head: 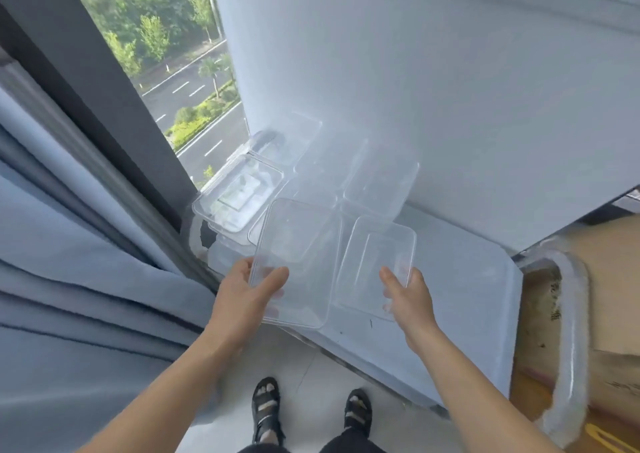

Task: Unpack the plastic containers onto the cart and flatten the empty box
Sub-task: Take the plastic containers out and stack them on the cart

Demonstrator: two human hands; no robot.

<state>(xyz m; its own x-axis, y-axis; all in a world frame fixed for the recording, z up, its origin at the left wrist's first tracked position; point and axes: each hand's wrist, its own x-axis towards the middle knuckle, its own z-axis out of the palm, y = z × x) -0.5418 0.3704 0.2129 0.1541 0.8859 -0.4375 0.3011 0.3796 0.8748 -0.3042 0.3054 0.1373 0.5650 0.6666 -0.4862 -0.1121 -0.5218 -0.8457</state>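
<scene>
My left hand (251, 293) grips the near edge of a clear rectangular plastic container (298, 245), thumb over its rim. In my right hand (407, 293) is a second clear container (375, 255), pinched at its near corner. Both are held just above the white cart top (457, 279). Several more clear containers (239, 193) lie in a loose pile at the cart's far left end, some leaning on the wall. The brown cardboard box (609, 297) stands to the right of the cart, partly out of frame.
A white wall (450, 89) runs along the cart's far side. The cart's looped metal handle (571, 331) stands at its right end. A window with a dark frame (121, 123) and grey curtains (86, 297) are to the left. My sandalled feet (304, 411) stand on the pale floor.
</scene>
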